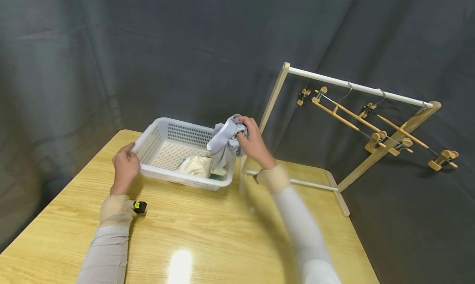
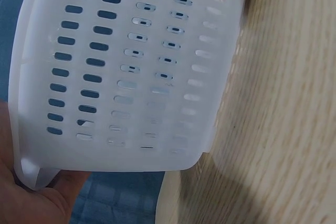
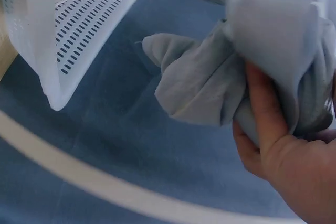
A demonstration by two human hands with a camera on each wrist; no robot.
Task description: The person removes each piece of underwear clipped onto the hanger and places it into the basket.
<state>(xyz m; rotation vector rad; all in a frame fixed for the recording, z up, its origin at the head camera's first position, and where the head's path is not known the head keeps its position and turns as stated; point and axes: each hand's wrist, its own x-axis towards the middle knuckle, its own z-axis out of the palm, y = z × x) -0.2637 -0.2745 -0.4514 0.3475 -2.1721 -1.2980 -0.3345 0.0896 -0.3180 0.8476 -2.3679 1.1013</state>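
Note:
A white perforated plastic basket (image 1: 178, 177) stands on the wooden table. My left hand (image 1: 126, 165) grips its left front corner by the rim; the left wrist view shows the basket wall (image 2: 131, 77) with the hand (image 2: 31, 198) at that corner. Over the basket's right end, my right hand (image 1: 253, 142) holds a crumpled grey-blue cloth garment (image 1: 225, 142). In the right wrist view, the fingers (image 3: 265, 103) are curled into the folds of the garment (image 3: 194, 82). Cream cloth (image 1: 196, 165) lies inside the basket at the front right, with a bit of green beside it.
To the right, a wood-and-white garment rack (image 1: 323, 78) stands on the table (image 1: 185, 222). Wooden hangers (image 1: 343, 119) with clips hang from its bar, jutting toward the right. A dark curtain (image 1: 185, 49) runs behind the table. A black wrist device (image 1: 139, 207) sits at the left cuff.

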